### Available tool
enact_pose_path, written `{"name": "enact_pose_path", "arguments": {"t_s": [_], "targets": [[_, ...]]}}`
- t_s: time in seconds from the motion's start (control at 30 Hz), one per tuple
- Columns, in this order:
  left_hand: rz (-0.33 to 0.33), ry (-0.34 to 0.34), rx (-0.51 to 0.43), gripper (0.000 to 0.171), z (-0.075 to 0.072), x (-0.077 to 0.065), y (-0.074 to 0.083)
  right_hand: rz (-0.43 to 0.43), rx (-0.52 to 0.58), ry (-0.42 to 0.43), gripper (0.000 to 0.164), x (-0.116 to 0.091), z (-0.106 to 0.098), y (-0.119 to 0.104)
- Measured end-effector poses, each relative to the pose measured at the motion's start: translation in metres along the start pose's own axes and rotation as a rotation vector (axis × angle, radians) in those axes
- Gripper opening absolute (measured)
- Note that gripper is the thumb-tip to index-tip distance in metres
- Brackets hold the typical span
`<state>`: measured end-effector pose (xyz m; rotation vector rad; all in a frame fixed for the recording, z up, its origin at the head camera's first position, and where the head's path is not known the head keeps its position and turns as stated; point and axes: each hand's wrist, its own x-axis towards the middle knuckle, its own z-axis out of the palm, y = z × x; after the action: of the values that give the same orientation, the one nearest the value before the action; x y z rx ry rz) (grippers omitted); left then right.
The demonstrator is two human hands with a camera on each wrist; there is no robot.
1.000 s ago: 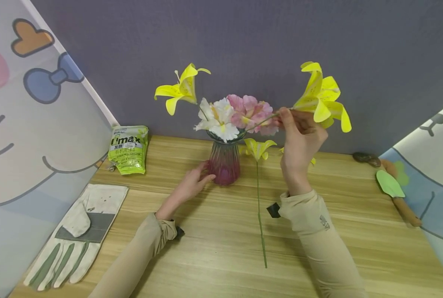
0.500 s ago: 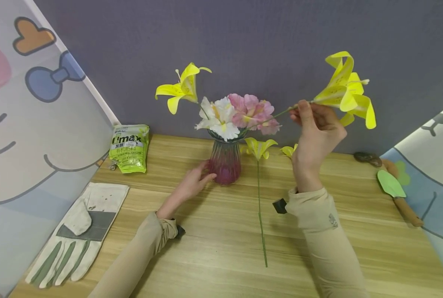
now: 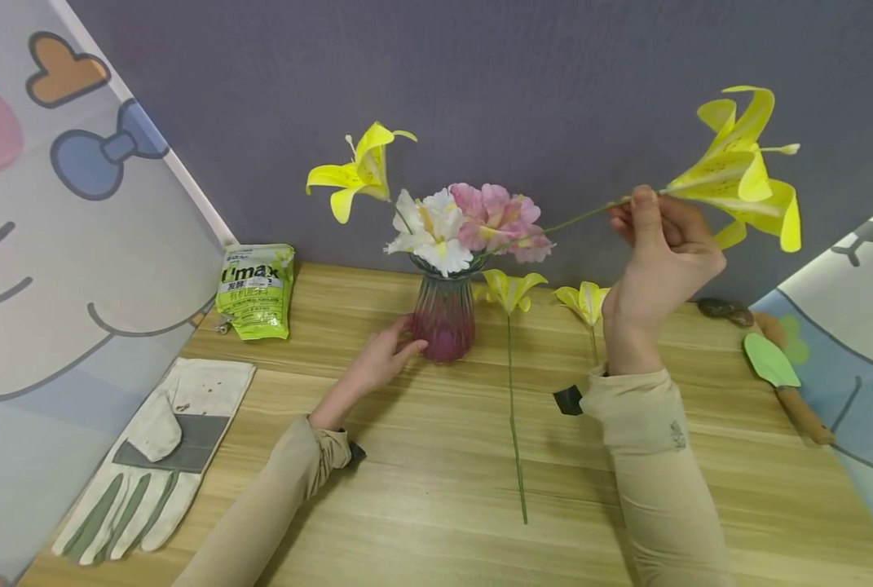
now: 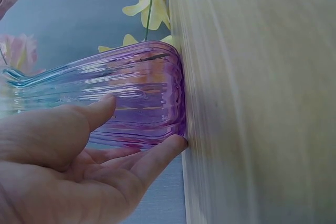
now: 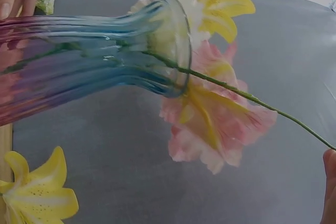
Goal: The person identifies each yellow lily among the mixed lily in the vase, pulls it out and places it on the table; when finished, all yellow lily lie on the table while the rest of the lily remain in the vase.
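My left hand point(image 3: 379, 359) holds the lower part of a ribbed glass vase point(image 3: 445, 318), purple at its base and bluish at the neck. In the left wrist view, the thumb lies on the near side of the glass point(image 4: 142, 87). My right hand point(image 3: 659, 269) pinches a yellow lily point(image 3: 744, 175) by its stem just below the bloom. That green stem point(image 5: 236, 90) slants out of the vase mouth in the right wrist view. A white flower point(image 3: 436, 232), a pink flower point(image 3: 495, 220) and another yellow lily point(image 3: 359, 173) stand in the vase.
On the wooden table lie a long-stemmed yellow lily point(image 3: 510, 292) and another lily point(image 3: 584, 302) beyond the right wrist. A green fertilizer bag point(image 3: 256, 293) and work glove point(image 3: 157, 456) are at left. A green trowel point(image 3: 771, 361) and dark stone point(image 3: 725, 311) are at right.
My right hand has moved right and slightly up, drawing the lily bloom away from the vase so more stem shows. The left hand and vase stay put.
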<state>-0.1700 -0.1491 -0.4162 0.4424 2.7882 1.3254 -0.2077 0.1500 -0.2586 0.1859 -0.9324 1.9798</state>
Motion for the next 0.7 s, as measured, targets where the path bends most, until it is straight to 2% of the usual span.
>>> {"name": "enact_pose_path", "arguments": {"t_s": [0.37, 0.6, 0.7], "targets": [[-0.022, -0.012, -0.006, 0.058, -0.001, 0.0, 0.003, 0.023, 0.086, 0.094, 0.02, 0.021, -0.014, -0.011], [-0.025, -0.017, -0.023, 0.059, -0.001, -0.001, 0.004, 0.112, 0.135, 0.204, 0.018, 0.037, -0.018, -0.025], [-0.022, -0.013, -0.016, 0.059, -0.001, -0.001, 0.003, 0.138, 0.16, 0.214, 0.018, 0.046, -0.026, -0.028]]}}
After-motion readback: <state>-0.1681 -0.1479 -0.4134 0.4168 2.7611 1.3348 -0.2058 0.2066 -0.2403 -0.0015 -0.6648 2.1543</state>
